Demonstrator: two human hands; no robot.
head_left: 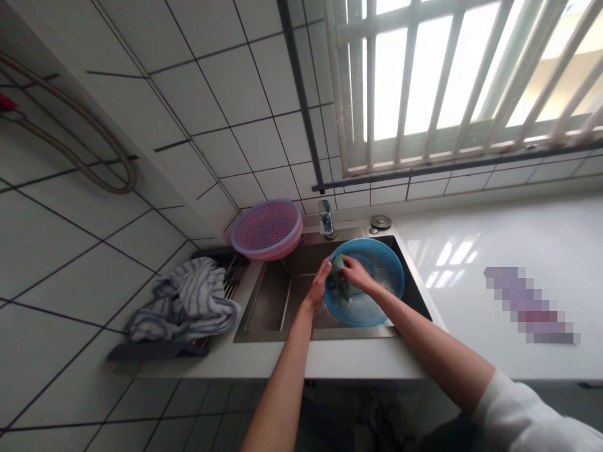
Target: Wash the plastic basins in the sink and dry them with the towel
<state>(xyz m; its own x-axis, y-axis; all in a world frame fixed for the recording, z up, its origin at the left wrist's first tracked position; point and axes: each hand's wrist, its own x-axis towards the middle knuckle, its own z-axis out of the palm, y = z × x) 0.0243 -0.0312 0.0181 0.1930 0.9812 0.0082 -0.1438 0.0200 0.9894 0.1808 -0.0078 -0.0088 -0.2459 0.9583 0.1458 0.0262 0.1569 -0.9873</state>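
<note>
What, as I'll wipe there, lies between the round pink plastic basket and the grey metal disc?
The head view shows a silver metal faucet and, beside the disc, a smaller one.

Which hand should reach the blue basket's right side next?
Probably the right hand: it's over the blue basket, holding the green thing. The left hand is at the left rim.

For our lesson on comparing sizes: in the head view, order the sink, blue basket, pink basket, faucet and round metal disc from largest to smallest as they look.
1. Sink
2. Blue basket
3. Pink basket
4. Faucet
5. Round metal disc
The blue basket may be nearer, so true sizes are unsure.
</note>
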